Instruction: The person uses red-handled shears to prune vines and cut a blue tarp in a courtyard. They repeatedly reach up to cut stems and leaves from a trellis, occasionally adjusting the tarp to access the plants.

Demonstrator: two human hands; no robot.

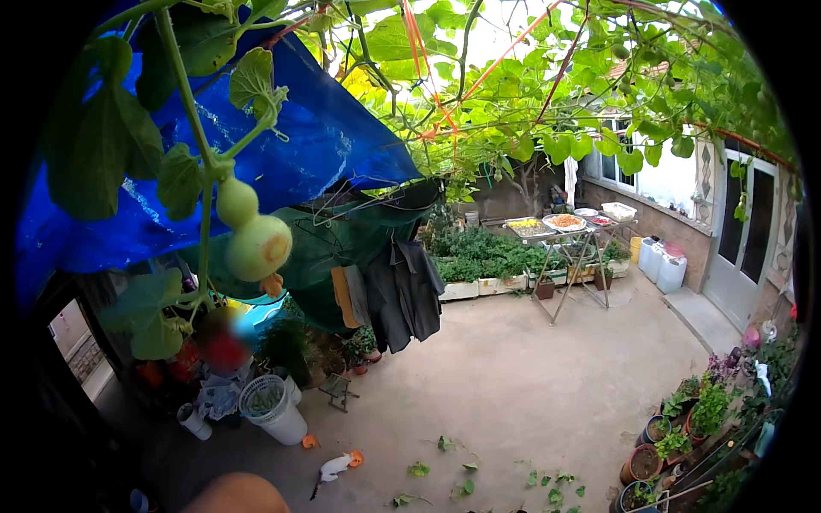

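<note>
Neither of my hands can be made out. A rounded piece of bare skin rises at the bottom edge, too little to tell which body part it is. Close before me, a pale green bottle gourd hangs from a thick vine stem, its lower bulb marked by a brown patch. Large gourd leaves surround it at the upper left. Below the gourd, a white plastic basket with greenish contents stands on the concrete floor. Severed-looking green leaves lie scattered on the ground.
A blue tarpaulin slopes overhead. Dark shirts hang beneath it. A white cat is beside an orange bowl. Food trays rest on a metal-legged table. Potted plants line the right; a folding stool stands left.
</note>
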